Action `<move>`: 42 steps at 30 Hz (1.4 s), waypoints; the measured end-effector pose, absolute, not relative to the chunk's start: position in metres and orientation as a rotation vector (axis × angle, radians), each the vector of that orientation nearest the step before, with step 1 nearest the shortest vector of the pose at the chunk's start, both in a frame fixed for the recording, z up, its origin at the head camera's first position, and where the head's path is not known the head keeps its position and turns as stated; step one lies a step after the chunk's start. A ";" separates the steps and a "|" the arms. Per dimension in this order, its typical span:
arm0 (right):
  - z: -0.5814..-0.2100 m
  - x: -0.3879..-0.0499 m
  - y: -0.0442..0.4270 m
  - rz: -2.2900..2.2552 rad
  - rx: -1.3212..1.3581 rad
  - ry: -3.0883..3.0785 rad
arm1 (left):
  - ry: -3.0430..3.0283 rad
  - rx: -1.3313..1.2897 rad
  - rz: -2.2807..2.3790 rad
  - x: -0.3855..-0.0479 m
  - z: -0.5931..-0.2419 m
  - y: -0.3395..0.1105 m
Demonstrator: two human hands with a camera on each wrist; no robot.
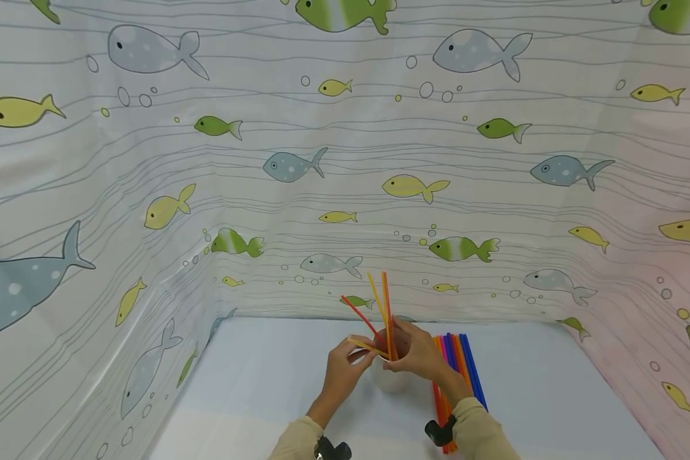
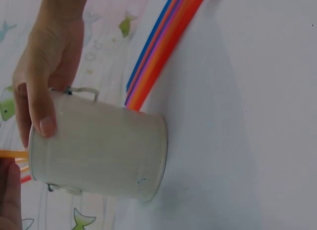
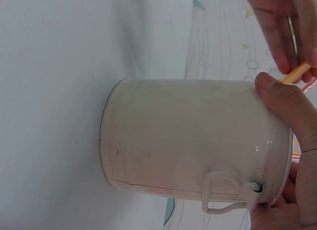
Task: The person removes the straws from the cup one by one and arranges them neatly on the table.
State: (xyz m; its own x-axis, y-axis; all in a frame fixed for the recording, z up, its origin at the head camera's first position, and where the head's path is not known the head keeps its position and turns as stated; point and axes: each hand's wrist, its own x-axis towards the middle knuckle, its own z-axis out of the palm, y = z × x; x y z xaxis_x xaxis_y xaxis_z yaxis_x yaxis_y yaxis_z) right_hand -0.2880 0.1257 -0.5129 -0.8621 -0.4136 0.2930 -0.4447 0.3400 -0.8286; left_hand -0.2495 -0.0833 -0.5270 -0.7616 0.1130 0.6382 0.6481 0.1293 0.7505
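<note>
A white metal bucket (image 1: 392,378) with small side handles stands on the table, several red, orange and yellow sticks (image 1: 389,306) rising from its mouth. My right hand (image 1: 418,352) grips its rim from the right, the thumb on the outer wall, as the right wrist view shows of the bucket (image 3: 193,136) and hand (image 3: 292,111). At the rim's left side my left hand (image 1: 345,367) pinches an orange-yellow stick (image 1: 368,347), which slants across the mouth. The left wrist view shows that stick (image 2: 14,154) at the rim of the bucket (image 2: 99,145).
Right of the bucket, a row of red, orange, purple and blue sticks (image 1: 473,364) lies on the white table (image 1: 253,383), partly under my right forearm. A fish-patterned curtain (image 1: 345,140) surrounds the table at the back and sides.
</note>
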 end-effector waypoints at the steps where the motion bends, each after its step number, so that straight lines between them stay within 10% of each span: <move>1: -0.513 -0.288 0.126 1.573 0.804 -2.551 | -1.985 -0.723 -1.668 -0.249 -0.526 -0.083; 30: -0.514 -0.287 0.126 1.511 0.699 -2.619 | -1.695 -0.795 -1.538 -0.237 -0.389 -0.117; 42: -0.513 -0.287 0.126 1.489 0.701 -2.621 | -1.860 -0.523 -1.579 -0.264 -0.436 -0.145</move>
State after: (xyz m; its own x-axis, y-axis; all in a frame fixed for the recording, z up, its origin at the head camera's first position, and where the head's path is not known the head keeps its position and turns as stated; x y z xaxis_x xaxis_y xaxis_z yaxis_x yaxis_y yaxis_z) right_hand -0.2868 0.1264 -0.5132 -0.8964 -0.3609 0.2573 -0.4058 0.4350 -0.8038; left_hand -0.2636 -0.1452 -0.4356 -0.7193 -0.1003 0.6874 0.6621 0.2006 0.7221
